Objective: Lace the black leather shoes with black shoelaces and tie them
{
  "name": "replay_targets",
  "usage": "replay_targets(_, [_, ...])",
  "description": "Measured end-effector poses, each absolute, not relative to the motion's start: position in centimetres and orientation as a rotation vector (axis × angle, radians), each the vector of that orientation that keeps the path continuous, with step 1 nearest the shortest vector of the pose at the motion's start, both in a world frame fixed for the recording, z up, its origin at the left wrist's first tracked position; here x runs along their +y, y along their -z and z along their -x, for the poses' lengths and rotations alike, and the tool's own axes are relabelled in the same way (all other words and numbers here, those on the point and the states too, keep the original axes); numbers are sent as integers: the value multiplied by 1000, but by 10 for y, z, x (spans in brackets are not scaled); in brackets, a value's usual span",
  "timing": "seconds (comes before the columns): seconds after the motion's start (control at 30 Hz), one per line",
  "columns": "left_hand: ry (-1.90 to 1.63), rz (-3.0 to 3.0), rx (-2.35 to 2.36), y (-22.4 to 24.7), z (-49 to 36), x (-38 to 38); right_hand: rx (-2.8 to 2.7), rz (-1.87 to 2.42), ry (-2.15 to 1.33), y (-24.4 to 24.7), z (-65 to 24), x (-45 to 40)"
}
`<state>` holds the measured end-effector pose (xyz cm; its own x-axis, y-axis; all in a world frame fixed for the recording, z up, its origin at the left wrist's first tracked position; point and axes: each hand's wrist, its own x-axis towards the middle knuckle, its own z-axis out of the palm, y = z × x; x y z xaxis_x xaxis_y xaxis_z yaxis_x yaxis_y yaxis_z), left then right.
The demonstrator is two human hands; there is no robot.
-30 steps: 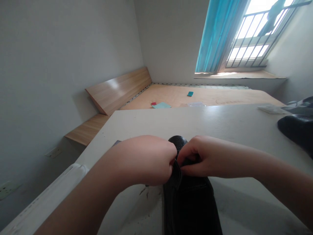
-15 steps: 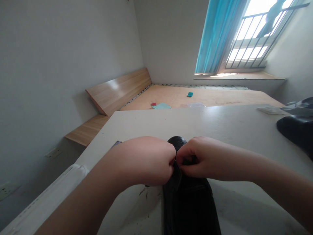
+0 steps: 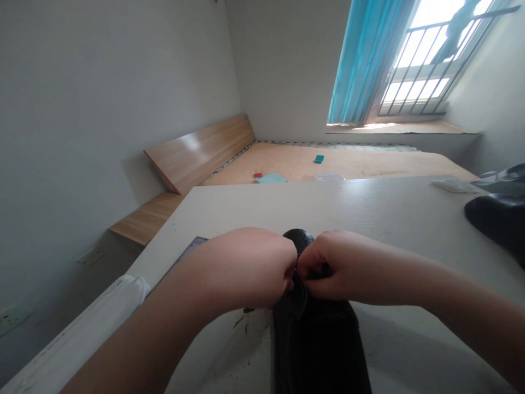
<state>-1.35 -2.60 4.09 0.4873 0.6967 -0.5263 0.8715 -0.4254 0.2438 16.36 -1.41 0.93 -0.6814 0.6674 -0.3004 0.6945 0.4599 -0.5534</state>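
shoe [image 3: 322,339], black, one under the hands, lies on the white table [image 3: 348,210], rounded toe pointing away, opening nearest the person. left hand [image 3: 250,268] is curled, seeming to pinch the upper's edge; right hand [image 3: 348,265] pinches at the upper just beside it, though what sits between its fingertips is hidden. working well here seems to call for a firm left pinch, small right-hand movements and the shoe kept steady. counting outward: two hands, one flat thing [image 3: 197,242] partly behind the left wrist, one dark shoe-like thing [image 3: 498,221] and one pale packet [image 3: 455,185] at right; beyond, on the bed [image 3: 369,164], one teal piece [image 3: 319,158], one red [image 3: 257,175].
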Motion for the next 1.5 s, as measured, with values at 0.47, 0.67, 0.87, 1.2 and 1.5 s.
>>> replay_targets(0.47, [502,-2297,1313,-46,18,-25,2650,-1112,1425,-3,-169,-9])
replay_targets(0.67, [441,-2324,1349,-43,21,-26,2634,-1102,1808,-3,-169,-8])
replay_targets(0.87, [457,-2312,1366,-45,16,-26,2607,-1137,1902,-4,-167,-9])
replay_targets(1.2, [396,-2338,1359,-41,16,-27,2633,-1132,1820,2,-170,-6])
replay_targets(1.5, [147,-2358,1385,-52,24,-24,2766,-1430,1777,3,-168,-1])
